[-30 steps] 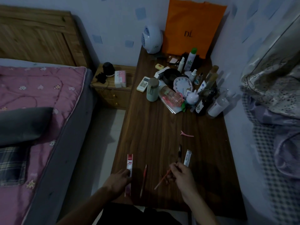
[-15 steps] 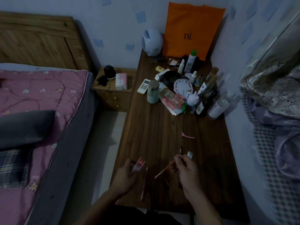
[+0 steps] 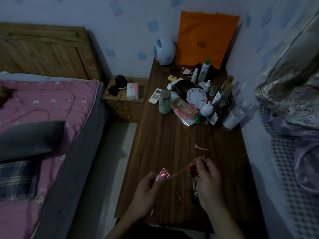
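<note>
Over the dim tabletop (image 3: 172,144), the left hand (image 3: 146,194) is gripping the box (image 3: 162,174) raised and tilted, no longer flat as a second ago. The right hand (image 3: 207,180) is pinching the pencil (image 3: 183,170), its tip now meeting the box's open end. Sliding it in is likely just beginning.

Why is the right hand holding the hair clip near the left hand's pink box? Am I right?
No: in the head view the right hand holds a thin pink stick near the left hand's pink box. The hair clip lies on the table.
</note>
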`<act>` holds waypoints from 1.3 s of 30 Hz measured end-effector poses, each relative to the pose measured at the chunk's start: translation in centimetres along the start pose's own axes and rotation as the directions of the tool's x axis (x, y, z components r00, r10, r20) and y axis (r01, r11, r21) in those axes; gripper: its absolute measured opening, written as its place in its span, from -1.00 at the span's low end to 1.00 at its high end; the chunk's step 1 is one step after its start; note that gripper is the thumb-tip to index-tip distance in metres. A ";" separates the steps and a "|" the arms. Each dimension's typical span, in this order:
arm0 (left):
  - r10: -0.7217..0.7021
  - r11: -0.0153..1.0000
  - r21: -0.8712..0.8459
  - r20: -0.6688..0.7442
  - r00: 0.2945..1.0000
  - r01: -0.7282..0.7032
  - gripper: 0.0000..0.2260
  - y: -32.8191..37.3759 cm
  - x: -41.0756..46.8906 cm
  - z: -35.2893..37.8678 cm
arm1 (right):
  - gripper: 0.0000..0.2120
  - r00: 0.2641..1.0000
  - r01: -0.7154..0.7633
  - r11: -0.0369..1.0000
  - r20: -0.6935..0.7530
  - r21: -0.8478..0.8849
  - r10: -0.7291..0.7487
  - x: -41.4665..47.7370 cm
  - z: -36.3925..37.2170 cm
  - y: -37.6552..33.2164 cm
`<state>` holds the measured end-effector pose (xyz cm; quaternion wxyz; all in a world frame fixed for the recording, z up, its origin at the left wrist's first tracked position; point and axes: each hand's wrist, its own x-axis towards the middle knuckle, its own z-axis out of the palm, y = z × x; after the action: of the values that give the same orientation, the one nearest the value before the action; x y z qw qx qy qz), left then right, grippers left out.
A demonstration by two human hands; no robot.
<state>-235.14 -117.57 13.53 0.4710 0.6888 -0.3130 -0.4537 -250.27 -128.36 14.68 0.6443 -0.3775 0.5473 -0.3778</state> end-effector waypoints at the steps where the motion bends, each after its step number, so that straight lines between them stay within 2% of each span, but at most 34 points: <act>1: 0.000 1.000 -0.017 0.017 1.000 0.001 -0.72 0.1 -0.1 0.0 | -0.78 1.000 -0.002 1.000 -0.001 0.017 0.002 -0.1 -0.2 -0.2; 3: 0.006 0.999 -0.041 0.042 0.999 -0.004 -0.71 0.2 -0.1 0.1 | -0.79 1.000 -0.011 0.998 0.000 0.055 0.011 -0.2 -0.4 -0.3; 7: -0.083 0.971 -0.224 0.028 0.996 0.087 -0.70 0.7 -0.1 0.4 | -0.85 0.999 -0.007 0.998 0.034 0.061 0.005 -0.6 -0.4 -0.2; 13: -0.216 0.839 -0.501 0.049 0.975 0.211 -0.86 1.7 0.8 0.0 | -0.86 0.999 0.009 0.994 0.051 0.105 -0.014 -0.8 -0.3 -0.4; 17: -0.258 0.780 -0.560 0.120 0.959 0.280 -0.77 2.0 0.8 -0.5 | -0.87 0.997 0.025 0.993 0.076 0.118 -0.034 -1.1 -0.1 -0.7; 21: -0.231 0.715 -0.604 0.269 0.935 0.351 -0.65 2.5 0.2 -0.9 | -0.82 0.990 0.095 0.983 0.091 0.155 -0.110 -1.9 0.3 -1.5; 24: -0.262 0.704 -0.584 0.317 0.912 0.405 -0.61 3.3 -0.3 -0.6 | -0.85 0.977 0.155 0.977 0.121 0.144 -0.173 -2.4 0.8 -2.2; 28: -0.264 0.783 -0.478 0.323 0.909 0.398 -0.53 4.2 -0.9 -0.4 | -0.85 0.960 0.246 0.968 0.123 0.057 -0.251 -2.9 1.4 -2.0; 31: -0.266 0.771 -0.511 0.284 0.921 0.380 -0.53 4.4 -0.9 -0.4 | -0.88 0.943 0.305 0.952 0.133 0.018 -0.304 -3.1 1.3 -2.3; 35: -0.238 0.753 -0.551 0.281 0.930 0.360 -0.52 4.3 -0.8 -0.9 | -0.81 0.931 0.325 0.945 0.182 -0.019 -0.317 -3.3 0.6 -2.4; 39: -0.228 0.902 -0.322 0.215 0.950 0.289 -0.43 4.4 -0.9 -0.8 | -0.80 0.920 0.370 0.928 0.161 -0.048 -0.358 -3.4 0.7 -2.0</act>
<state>-234.79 -118.06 18.01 0.4925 0.5878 -0.1724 -0.6182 -250.12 -126.09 17.99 0.5869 -0.5246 0.4320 -0.4402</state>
